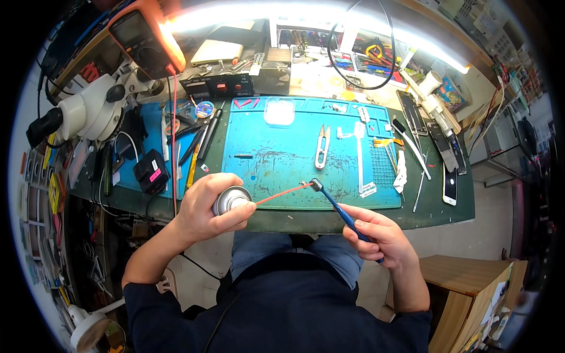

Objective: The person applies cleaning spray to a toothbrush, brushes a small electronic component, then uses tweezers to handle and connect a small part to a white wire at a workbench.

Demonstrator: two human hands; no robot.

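Blue plastic toothbrush (346,218), dark-bristled head (316,185) uppermost, is over the near part of a teal mat (282,154). Clock reference: brush head as centre, 12 pointing away from the wearer.

Right hand (379,238), at 4 o'clock, is clamped on the brush handle, thumb and fingers closed around it. Left hand (200,206), at about 9, is wrapped around a spray can (231,200), its silver round end facing up. Thin red straw (283,193) runs from beside the left fingers toward 3, ending at the bristles; cannot tell whether the tip touches them.

On the mat: metal snips (321,154) at 12, blades pointing away; clear square box (279,113) at 11; long white strip (361,162) at 2. Orange flex piece (387,142) also at 2, farther out.

Beyond the mat, on the dark green bench (438,215): white-fronted phone (449,187) at 3; black block (152,172) with a pink label at 9; solder spool (205,109) at 10. Orange-cased multimeter (138,38) stands higher, also toward 10. White microscope (88,112) sits between 9 and 10.
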